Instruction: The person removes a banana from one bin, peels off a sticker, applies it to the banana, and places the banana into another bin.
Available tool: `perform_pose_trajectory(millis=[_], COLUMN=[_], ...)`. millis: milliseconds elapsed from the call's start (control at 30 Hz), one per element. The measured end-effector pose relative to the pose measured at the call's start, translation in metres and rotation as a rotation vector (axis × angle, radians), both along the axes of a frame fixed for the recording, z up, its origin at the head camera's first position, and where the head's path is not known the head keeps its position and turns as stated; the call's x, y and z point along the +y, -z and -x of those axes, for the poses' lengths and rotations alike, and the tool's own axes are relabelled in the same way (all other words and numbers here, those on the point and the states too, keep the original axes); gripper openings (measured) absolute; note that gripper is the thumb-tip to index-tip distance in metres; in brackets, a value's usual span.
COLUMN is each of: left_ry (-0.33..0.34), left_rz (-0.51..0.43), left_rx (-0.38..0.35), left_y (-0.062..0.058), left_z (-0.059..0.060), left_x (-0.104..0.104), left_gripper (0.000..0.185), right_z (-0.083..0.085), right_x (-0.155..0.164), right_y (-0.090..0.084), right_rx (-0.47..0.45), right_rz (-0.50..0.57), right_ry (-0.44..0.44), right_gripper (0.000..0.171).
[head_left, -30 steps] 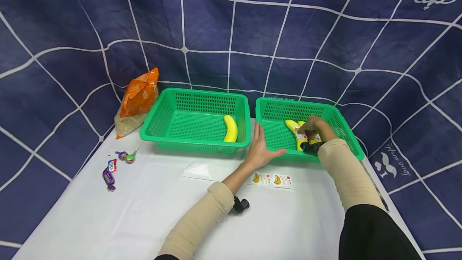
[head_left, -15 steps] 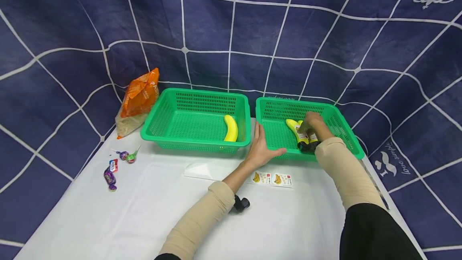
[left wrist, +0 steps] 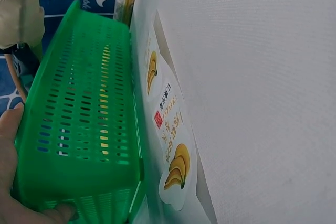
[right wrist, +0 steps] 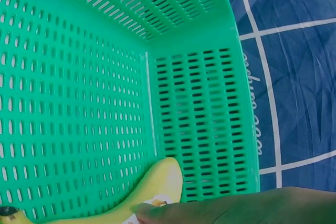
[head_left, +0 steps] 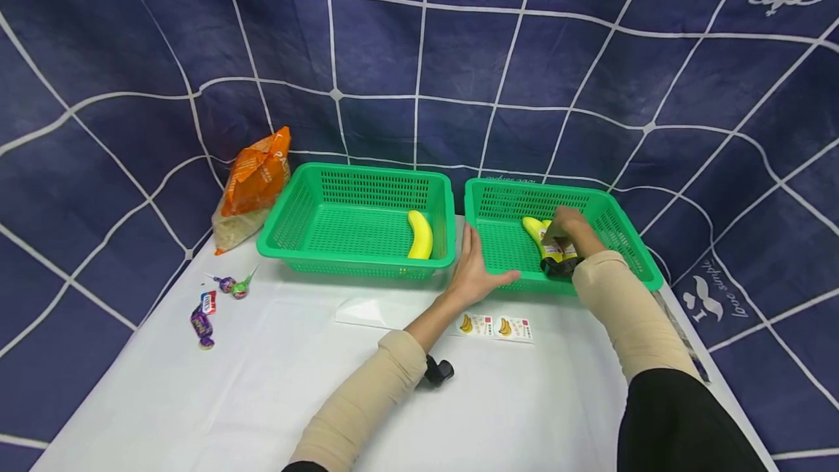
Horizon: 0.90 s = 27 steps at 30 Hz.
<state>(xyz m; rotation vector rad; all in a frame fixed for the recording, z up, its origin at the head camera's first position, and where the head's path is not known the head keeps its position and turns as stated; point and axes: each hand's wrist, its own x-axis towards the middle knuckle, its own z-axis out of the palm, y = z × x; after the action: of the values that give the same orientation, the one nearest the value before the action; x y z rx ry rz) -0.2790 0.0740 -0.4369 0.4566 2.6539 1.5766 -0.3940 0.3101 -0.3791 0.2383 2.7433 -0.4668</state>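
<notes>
In the head view, my left hand [head_left: 473, 279] rests at the near left corner of the right green basket [head_left: 544, 184]. Its fingers lie straight along the side wall and its thumb spreads along the front; the left wrist view shows fingertips at the rim. My right hand [head_left: 572, 228] reaches down inside that basket and holds a yellow banana among the labelled ones there, with one banana [head_left: 532, 227] showing to its left. The right wrist view shows a digit on the white label of a banana [right wrist: 163, 179]; the hand's far side is hidden.
A left green basket [head_left: 354, 259] contains one banana [head_left: 420, 234]. Banana-print stickers [head_left: 511, 328] lie on a sheet in front of the right basket. Wrapped candies [head_left: 202, 323] and lollipops [head_left: 239, 288] lie at left, near an orange-topped bag [head_left: 255, 177].
My right hand has shifted slightly left and now stays over the bananas, which have edged slightly right. The left hand has kept its place at the basket corner.
</notes>
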Motion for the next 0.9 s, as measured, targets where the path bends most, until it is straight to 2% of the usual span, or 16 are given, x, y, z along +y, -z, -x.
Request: perform_pose_trajectory(millis=[133, 300, 500, 733, 900], left_ry=[0.01, 0.007, 0.0, 0.005, 0.001], left_rz=[0.002, 0.001, -0.003, 0.005, 0.016], left_rx=[-0.005, 0.005, 0.009, 0.015, 0.02], left_y=[-0.002, -0.002, 0.001, 0.0, -0.002], left_z=[0.0, 0.0, 0.0, -0.001, 0.0], left_x=[0.002, 0.002, 0.001, 0.0, 0.0], left_gripper=[0.122, 0.122, 0.122, 0.121, 0.121], right_z=[-0.005, -0.011, -0.015, -0.019, -0.024], right_x=[0.0, -0.002, -0.009, -0.013, -0.014], right_y=[-0.009, -0.022, -0.033, -0.039, -0.044], right_rx=[-0.01, 0.03, 0.062, 0.136, 0.145], right_rz=[-0.032, -0.045, -0.063, -0.092, -0.097], right_ry=[-0.001, -0.033, -0.086, -0.118, -0.127], right_gripper=[0.034, 0.045, 0.036, 0.04, 0.038])
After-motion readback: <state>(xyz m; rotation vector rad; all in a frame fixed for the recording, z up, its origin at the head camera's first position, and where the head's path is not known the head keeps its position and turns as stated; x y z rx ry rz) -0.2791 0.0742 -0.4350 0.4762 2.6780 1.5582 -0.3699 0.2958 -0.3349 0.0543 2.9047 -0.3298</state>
